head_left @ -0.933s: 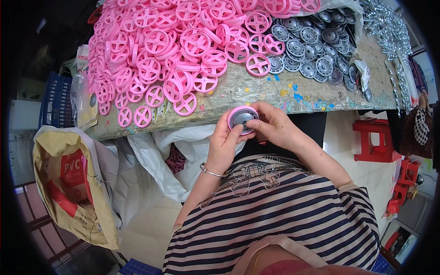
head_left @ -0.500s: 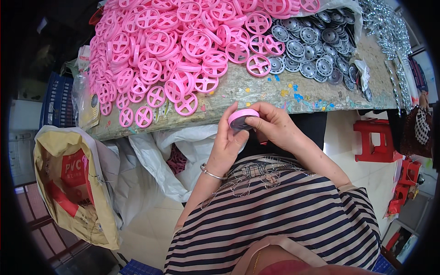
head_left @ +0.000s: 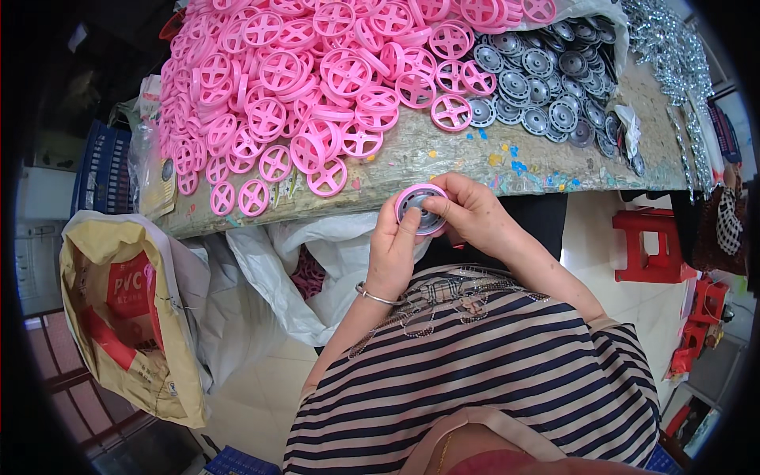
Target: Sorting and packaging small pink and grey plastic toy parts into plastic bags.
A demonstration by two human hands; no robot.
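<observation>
Between my two hands, just off the table's near edge, is a small pink plastic wheel [head_left: 400, 198] with a grey disc [head_left: 416, 204] set inside its rim. My left hand [head_left: 393, 247] grips it from the left, thumb on the disc's face. From the right, my right hand [head_left: 469, 207] pinches it, its thumb also on the disc. The fingers behind the wheel are partly hidden. Beyond my hands a big heap of pink spoked wheels [head_left: 281, 71] covers the table's left and middle. Grey ridged discs [head_left: 536, 91] lie piled to its right.
The worn table [head_left: 467, 170] has paint flecks near its edge. Silver tinsel [head_left: 673, 67] hangs at the far right. An open paper sack [head_left: 186, 348] stands at the left, beside white plastic sacking [head_left: 273, 269] with pink pieces inside. A red stool [head_left: 651, 245] stands at the right.
The held wheel has tilted so that its grey face turns up toward me. My left hand has shifted slightly right, and its thumb now presses on the disc.
</observation>
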